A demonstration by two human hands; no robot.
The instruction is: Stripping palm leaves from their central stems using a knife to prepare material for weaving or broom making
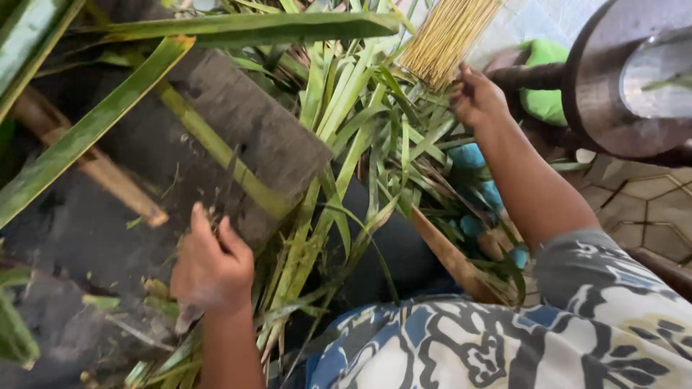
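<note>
My left hand [210,265] is closed around a thin dark blade [229,173] that points up across a long green palm leaf [216,148] lying on a dark grey board [252,119]. My right hand [476,95] is raised at the upper right, gripping the lower end of a bundle of thin pale yellow sticks [447,36]. A heap of green leaf strips [360,137] lies between the two hands. My patterned blue, white and grey sleeve [577,331] fills the lower right.
Broad green fronds [79,137] cross the left side. A brown wooden stalk [108,176] lies at the left. A round dark wooden table [620,94] stands at the upper right on a tiled floor [649,202]. A green cloth [544,79] and blue object [468,155] lie near it.
</note>
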